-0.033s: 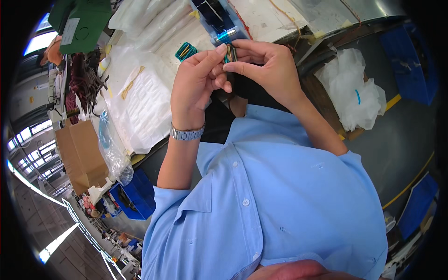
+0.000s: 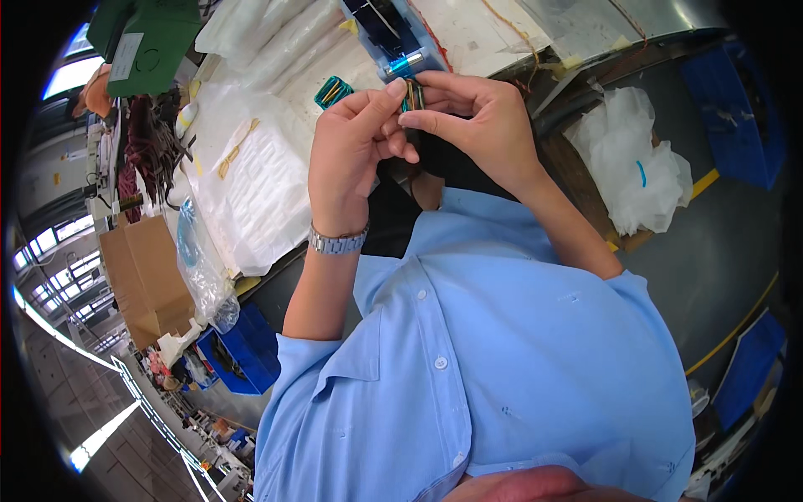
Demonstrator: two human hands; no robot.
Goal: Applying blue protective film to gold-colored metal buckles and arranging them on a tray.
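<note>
My left hand (image 2: 355, 151) and my right hand (image 2: 481, 125) meet at the front edge of the bench. Between their fingertips they pinch a small teal-and-gold coiled bundle (image 2: 413, 97), partly hidden by the fingers. A like teal-and-gold bundle (image 2: 333, 91) lies on the bench just beyond my left hand. Right behind my fingers stands a blue tape dispenser (image 2: 427, 57), with a shiny blue-and-silver cylinder (image 2: 405, 64) at its near end. My left wrist carries a metal-band watch.
White plastic sheeting (image 2: 268, 192) covers the bench on the left, with yellow strands (image 2: 238, 149) on top. A cardboard box (image 2: 146, 280) and a blue bin (image 2: 242, 351) stand at lower left. Right of me, white plastic bags (image 2: 631, 167) fill a carton. A green box (image 2: 155, 46) sits far left.
My left hand has shifted very slightly to the right, and a little more of the bundle shows between my fingers. My right hand stays nearly in place.
</note>
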